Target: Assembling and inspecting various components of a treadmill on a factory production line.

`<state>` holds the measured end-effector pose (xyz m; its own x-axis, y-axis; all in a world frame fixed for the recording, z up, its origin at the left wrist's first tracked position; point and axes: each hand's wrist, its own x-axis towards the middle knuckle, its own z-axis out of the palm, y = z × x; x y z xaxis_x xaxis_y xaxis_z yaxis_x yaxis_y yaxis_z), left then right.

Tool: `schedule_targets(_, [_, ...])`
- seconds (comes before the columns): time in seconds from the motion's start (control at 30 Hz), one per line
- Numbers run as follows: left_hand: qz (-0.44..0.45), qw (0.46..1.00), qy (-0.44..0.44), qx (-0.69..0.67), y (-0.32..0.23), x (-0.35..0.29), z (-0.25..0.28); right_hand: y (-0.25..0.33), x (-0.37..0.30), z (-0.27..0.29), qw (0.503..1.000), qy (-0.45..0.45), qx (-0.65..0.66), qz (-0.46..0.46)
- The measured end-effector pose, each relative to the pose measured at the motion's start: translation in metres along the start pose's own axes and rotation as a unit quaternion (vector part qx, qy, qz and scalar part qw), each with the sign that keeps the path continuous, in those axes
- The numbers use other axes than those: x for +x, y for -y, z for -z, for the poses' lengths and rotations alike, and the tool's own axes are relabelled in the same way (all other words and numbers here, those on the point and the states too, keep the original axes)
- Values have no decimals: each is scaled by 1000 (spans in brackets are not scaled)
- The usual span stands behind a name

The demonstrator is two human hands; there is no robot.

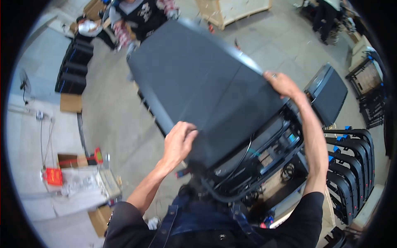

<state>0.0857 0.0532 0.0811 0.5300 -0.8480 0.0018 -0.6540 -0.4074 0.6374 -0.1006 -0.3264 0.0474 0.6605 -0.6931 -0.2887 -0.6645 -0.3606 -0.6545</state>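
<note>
In front of me lies a treadmill deck (206, 78) with a dark belt and grey side rails, slanting from far left to near right. My right hand (283, 86) is closed around the right side rail (248, 61), its fingers bent over the edge. Over the left side rail and the belt's near left part is my left hand (180, 142). Its fingers are loosely bent, with a gap between thumb and forefinger; whether it presses on the belt cannot be made out. At the near end, the uncovered motor bay (269, 155) shows wires and a circuit board.
Another person (142, 18) stands at the deck's far end. Several curved black frames (351, 165) are lined up at right, near a second treadmill deck (331, 93). Black units (74, 68) stand at far left. A wooden crate (231, 10) sits at the back. A red box (53, 176) is at left.
</note>
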Motion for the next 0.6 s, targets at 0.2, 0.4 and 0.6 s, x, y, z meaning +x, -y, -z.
schedule_targets(0.2, [181,954,121,-204,55,-131,-33,-24,-6,-6,997,3,63,-32])
schedule_targets(0.4, [209,957,-3,-203,40,-138,-58,-59,-44,8,983,-58,107,-138])
schedule_targets(0.6, [266,909,65,-316,50,-142,-51,-71,-63,-5,979,-122,155,-45])
